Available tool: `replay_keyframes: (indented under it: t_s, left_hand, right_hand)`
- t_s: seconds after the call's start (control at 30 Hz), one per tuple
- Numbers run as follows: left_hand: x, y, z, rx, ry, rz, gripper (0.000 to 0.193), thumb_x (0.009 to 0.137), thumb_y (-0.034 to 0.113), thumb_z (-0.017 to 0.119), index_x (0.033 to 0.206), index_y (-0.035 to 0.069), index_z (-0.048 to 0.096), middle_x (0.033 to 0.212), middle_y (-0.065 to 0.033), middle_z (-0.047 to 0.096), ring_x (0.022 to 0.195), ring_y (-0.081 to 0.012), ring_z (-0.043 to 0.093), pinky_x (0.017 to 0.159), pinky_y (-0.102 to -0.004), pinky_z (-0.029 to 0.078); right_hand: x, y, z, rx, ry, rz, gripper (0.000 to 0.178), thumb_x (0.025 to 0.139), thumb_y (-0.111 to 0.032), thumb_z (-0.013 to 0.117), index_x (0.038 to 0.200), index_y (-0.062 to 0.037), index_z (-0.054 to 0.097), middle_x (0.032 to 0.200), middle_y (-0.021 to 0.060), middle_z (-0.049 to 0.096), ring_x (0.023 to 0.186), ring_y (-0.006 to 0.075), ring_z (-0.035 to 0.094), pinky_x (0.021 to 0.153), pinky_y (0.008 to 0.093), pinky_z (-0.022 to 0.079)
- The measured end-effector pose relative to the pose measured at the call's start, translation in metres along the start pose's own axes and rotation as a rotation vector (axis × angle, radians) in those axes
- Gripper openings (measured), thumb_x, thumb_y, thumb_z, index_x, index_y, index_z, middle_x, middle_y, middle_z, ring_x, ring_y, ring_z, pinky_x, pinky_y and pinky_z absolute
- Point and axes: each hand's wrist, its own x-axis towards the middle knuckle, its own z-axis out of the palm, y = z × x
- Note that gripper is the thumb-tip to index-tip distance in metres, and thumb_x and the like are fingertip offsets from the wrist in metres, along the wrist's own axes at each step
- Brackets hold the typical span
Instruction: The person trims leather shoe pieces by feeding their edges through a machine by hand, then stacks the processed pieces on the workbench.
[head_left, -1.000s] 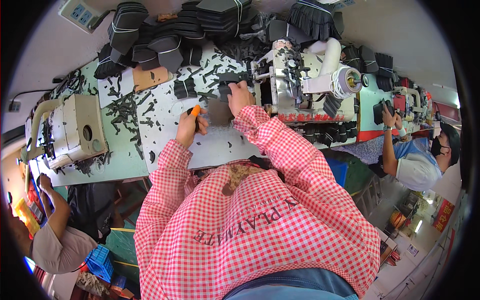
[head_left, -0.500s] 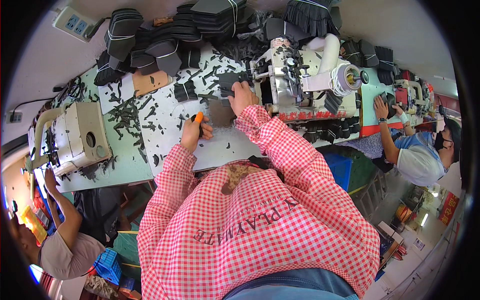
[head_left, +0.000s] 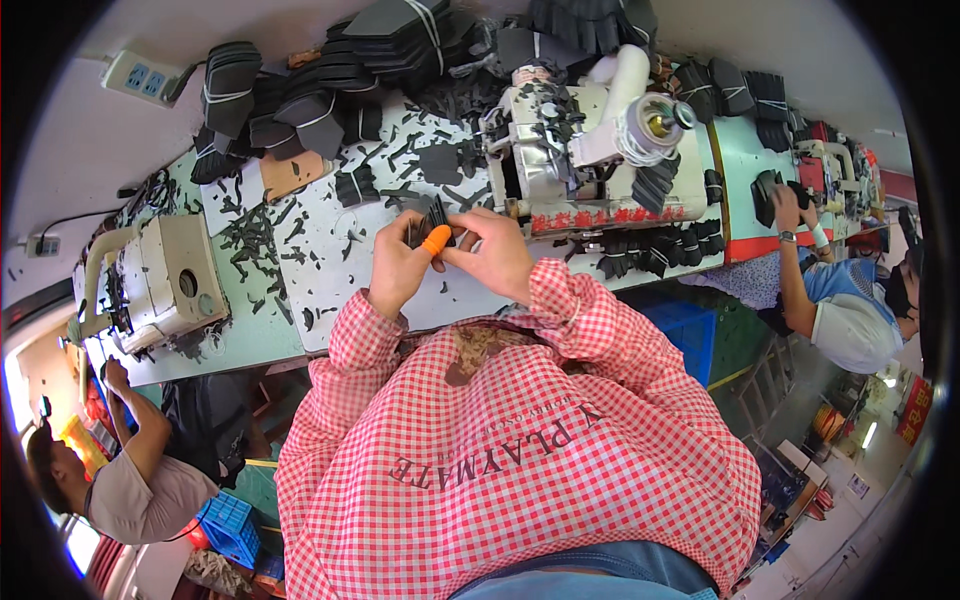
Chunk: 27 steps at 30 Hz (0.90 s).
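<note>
My two hands meet over the white table, closed on a few thin black pieces point(head_left: 434, 212) standing on edge between them. My left hand point(head_left: 394, 262) pinches them from the left, with an orange finger cot point(head_left: 436, 240) on its thumb. From the right, my right hand point(head_left: 496, 254) grips the same pieces; its fingertips are partly hidden. Just beyond the hands lie flat dark pieces point(head_left: 438, 162), beside a small tied black bundle point(head_left: 356, 186). A cream machine point(head_left: 560, 150) with a round pulley stands right of my hands.
Black scraps point(head_left: 398, 168) litter the table point(head_left: 345, 285). Tied stacks of black pieces point(head_left: 395, 45) line the wall. Another machine point(head_left: 175, 275) stands left, near a co-worker point(head_left: 150, 480); a second co-worker point(head_left: 850, 310) handles black pieces at right. More bundles point(head_left: 660, 250) sit under my machine's front edge.
My right hand has come back from the dark pieces by the machine toward my body. My left hand has moved right and up to meet it, and both now grip the thin black pieces.
</note>
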Motion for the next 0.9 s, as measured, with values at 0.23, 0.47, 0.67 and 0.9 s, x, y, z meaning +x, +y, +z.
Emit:
replay_keyframes:
  t_s: [0.23,0.47,0.67,0.9]
  left_hand:
    - [-0.003,0.022,0.043,-0.185,-0.180,-0.008,0.014,0.090,0.012,0.065,0.086,0.000,0.060,0.068,-0.0053,0.062,0.050,-0.0095,0.057,0.043,-0.0202,0.037]
    - [0.004,0.034,0.124,-0.096,-0.213,-0.008,0.012,0.088,0.006,0.064,0.084,-0.003,0.058,0.069,-0.0070,0.063,0.049,-0.0119,0.057,0.040,-0.0229,0.040]
    - [0.009,0.041,0.168,0.561,-0.248,0.022,0.020,0.078,0.006,0.069,0.097,0.003,0.065,0.065,-0.0108,0.064,0.048,-0.0158,0.059,0.044,-0.0314,0.045]
    - [0.032,0.057,0.228,1.313,-0.250,0.635,0.026,0.070,0.014,0.074,0.090,0.008,0.059,0.086,-0.0094,0.062,0.069,-0.0297,0.065,0.058,-0.0401,0.051]
  right_hand:
    - [-0.025,-0.001,-0.074,0.466,-0.118,0.159,0.034,0.080,-0.009,0.075,0.110,0.0030,0.066,0.080,0.0018,0.066,0.065,0.0054,0.058,0.055,0.0207,0.045]
    - [-0.050,0.045,-0.139,0.417,0.040,0.091,0.026,0.080,-0.014,0.070,0.100,0.0027,0.068,0.079,0.0099,0.068,0.066,0.0147,0.063,0.057,0.0288,0.049]
    - [-0.041,0.099,-0.233,-0.326,0.272,-0.156,0.020,0.078,-0.017,0.064,0.091,-0.0029,0.067,0.081,0.0172,0.059,0.079,0.0373,0.060,0.071,0.0442,0.049]
    - [-0.019,0.103,-0.267,-0.538,0.263,-0.113,0.023,0.080,-0.022,0.061,0.096,-0.0058,0.067,0.094,0.0142,0.061,0.085,0.0361,0.062,0.077,0.0446,0.051]
